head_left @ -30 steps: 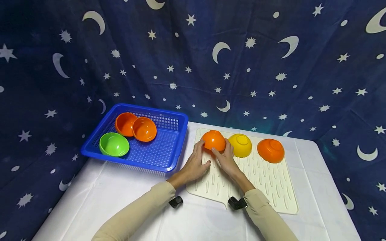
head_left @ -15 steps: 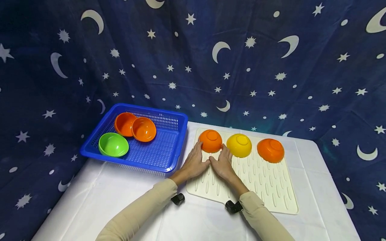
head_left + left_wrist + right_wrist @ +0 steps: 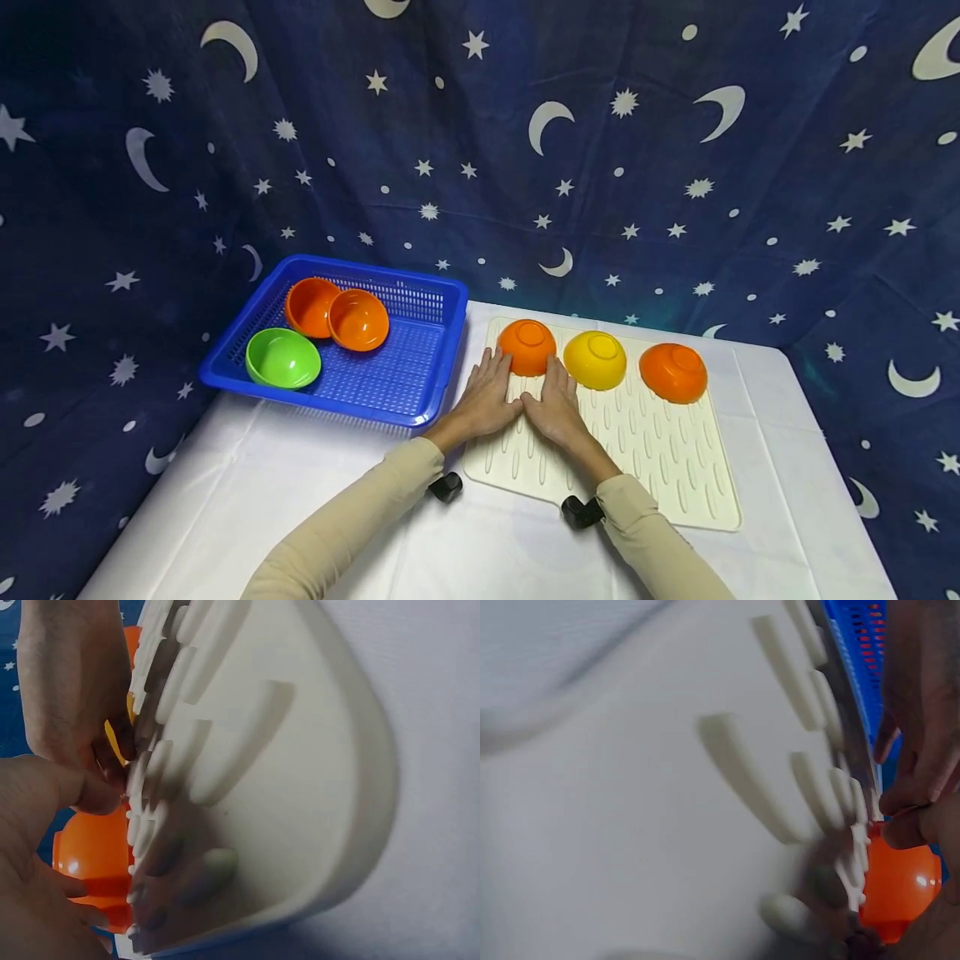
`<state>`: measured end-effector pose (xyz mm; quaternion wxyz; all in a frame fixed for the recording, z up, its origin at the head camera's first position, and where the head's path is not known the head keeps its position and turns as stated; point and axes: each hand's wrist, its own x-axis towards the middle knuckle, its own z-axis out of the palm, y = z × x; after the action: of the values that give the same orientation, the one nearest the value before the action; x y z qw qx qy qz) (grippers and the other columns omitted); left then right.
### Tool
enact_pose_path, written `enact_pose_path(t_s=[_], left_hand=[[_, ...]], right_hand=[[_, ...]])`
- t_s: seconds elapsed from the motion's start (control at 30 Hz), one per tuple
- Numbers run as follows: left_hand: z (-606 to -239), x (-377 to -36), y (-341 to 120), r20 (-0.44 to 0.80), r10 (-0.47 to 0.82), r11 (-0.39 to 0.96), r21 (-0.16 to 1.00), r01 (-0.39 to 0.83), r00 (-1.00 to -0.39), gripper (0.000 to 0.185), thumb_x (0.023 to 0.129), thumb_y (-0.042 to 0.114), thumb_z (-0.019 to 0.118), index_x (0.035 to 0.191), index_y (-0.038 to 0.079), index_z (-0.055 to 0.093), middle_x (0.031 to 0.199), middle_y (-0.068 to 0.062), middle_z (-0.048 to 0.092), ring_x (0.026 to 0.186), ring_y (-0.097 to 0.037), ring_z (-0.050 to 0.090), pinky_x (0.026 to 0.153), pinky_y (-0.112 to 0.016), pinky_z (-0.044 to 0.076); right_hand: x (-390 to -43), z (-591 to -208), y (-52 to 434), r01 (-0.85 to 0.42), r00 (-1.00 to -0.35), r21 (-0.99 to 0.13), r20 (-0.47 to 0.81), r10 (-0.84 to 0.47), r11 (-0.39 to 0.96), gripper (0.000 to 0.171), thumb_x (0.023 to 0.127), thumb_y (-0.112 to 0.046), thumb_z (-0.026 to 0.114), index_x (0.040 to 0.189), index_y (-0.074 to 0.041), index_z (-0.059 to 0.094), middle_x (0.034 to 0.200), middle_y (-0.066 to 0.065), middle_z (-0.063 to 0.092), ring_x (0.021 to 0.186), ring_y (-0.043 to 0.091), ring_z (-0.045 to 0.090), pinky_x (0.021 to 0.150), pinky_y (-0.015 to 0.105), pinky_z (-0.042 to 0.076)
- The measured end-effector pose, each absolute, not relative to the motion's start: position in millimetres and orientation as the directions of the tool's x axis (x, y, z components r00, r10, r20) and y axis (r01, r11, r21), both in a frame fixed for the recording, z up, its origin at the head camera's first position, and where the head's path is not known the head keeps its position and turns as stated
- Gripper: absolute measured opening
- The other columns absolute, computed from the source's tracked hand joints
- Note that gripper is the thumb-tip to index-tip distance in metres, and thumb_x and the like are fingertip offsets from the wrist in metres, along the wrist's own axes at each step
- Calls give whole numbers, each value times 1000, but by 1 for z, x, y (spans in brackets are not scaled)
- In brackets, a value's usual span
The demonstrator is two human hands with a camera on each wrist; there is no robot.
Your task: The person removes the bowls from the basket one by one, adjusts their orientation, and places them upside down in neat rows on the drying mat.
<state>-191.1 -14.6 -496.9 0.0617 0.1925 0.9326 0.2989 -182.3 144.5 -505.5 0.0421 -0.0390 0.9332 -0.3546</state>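
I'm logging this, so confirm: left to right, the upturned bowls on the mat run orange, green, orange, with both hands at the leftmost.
One colour is wrong: the head view shows the middle bowl is yellow, not green. The leftmost bowl and rightmost bowl are orange, with left hand and right hand at the leftmost.

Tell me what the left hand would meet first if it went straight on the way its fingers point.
Most likely the upturned orange bowl on the ridged mat: the left hand points toward its near-left side. Depth is unclear, so the fingertips may already be touching it.
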Motion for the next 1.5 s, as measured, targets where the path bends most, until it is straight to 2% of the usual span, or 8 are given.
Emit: enact_pose_path(t_s=[0.37, 0.6, 0.8, 0.97, 1.13, 1.3, 1.4, 1.5], left_hand=[[-492, -191, -16, -39, 369, 652, 723, 228, -929, 82, 92, 26, 63, 156, -9, 24, 163, -29, 14, 152, -42, 6, 120, -57, 9], [-494, -182, -23, -1, 335, 634, 740, 224, -942, 92, 90, 24, 67, 154, -16, 15, 162, -33, 12, 151, -45, 4, 121, -52, 8], [-486, -165, -29, 83, 336, 613, 737, 285, -938, 91, 93, 26, 67, 155, -13, 13, 163, -31, 10, 152, -44, 4, 121, -52, 9], [-470, -154, -28, 123, 386, 573, 744, 342, -914, 89, 96, 31, 65, 158, -8, 13, 165, -27, 10, 153, -37, 1, 121, -52, 10], [-455, -145, -28, 129, 485, 534, 740, 410, -865, 89, 95, 32, 66, 159, -5, 15, 166, -23, 7, 154, -29, -3, 121, -47, 9], [-445, -141, -34, 97, 555, 517, 738, 434, -826, 91, 95, 31, 65, 161, -1, 11, 168, -17, 3, 154, -25, -4, 122, -44, 9], [-438, -139, -42, 98, 579, 513, 727, 456, -809, 90, 96, 31, 65, 161, 0, 12, 168, -16, 3, 154, -25, -4, 122, -44, 9], [-431, -138, -53, 117, 586, 502, 724, 473, -802, 88, 96, 30, 65, 161, 0, 13, 168, -17, 5, 154, -29, -3, 121, -48, 10]], right_hand=[[-186, -493, 154, -32, -983, -678, -114, -148, 734, 80, 96, -20, 53, 157, 10, 13, 163, 30, 16, 150, 42, 13, 120, 55, 15], [-170, -493, 168, -19, -986, -762, -92, -136, 647, 70, 100, -21, 56, 157, 4, 24, 153, 26, 39, 142, 37, 38, 115, 53, 30], [-154, -491, 184, -91, -988, -833, 7, -154, 546, 53, 100, -10, 59, 147, 2, 40, 144, 21, 50, 133, 38, 46, 109, 51, 41], [-148, -489, 198, -186, -980, -811, 113, -163, 555, 50, 92, 3, 65, 139, 4, 49, 137, 19, 53, 122, 38, 53, 99, 52, 48], [-144, -492, 209, -255, -967, -752, 197, -161, 608, 48, 80, 13, 69, 126, 4, 59, 117, 15, 55, 94, 27, 60, 80, 39, 50], [-141, -498, 216, -297, -954, -736, 258, -153, 608, 47, 77, 16, 69, 122, 6, 61, 100, 13, 55, 82, 21, 57, 69, 27, 47], [-137, -500, 222, -319, -946, -736, 290, -147, 597, 46, 77, 16, 70, 121, 7, 61, 99, 10, 57, 82, 22, 58, 67, 26, 49], [-134, -499, 231, -321, -945, -712, 280, -166, 624, 46, 79, 15, 71, 123, 6, 59, 108, 12, 60, 93, 29, 62, 79, 35, 55]])
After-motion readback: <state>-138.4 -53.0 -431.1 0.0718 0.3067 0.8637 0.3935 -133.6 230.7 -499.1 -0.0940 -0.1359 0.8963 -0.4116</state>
